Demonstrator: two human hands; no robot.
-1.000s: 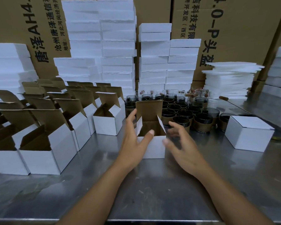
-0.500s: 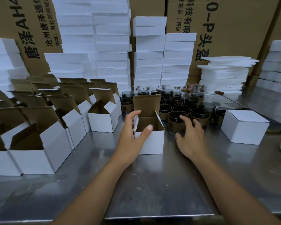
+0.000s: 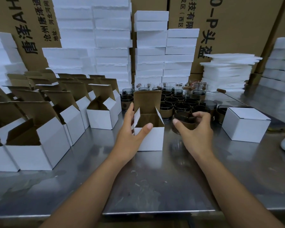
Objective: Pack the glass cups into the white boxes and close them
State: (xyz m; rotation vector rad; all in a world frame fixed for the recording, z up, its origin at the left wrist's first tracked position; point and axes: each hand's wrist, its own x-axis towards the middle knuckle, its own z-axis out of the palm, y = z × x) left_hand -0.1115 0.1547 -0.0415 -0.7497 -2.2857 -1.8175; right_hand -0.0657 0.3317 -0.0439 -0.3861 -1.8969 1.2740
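Fingers of my right hand curl round a glass cup just right of the open white box; my left hand grips that box, thumb on its near wall. I should clear the side flap, keep the cup upright, lower it straight.

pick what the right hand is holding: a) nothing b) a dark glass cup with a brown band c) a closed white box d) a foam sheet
B: the right hand curls round a dark glass cup beside the open white box, which the left hand grips.
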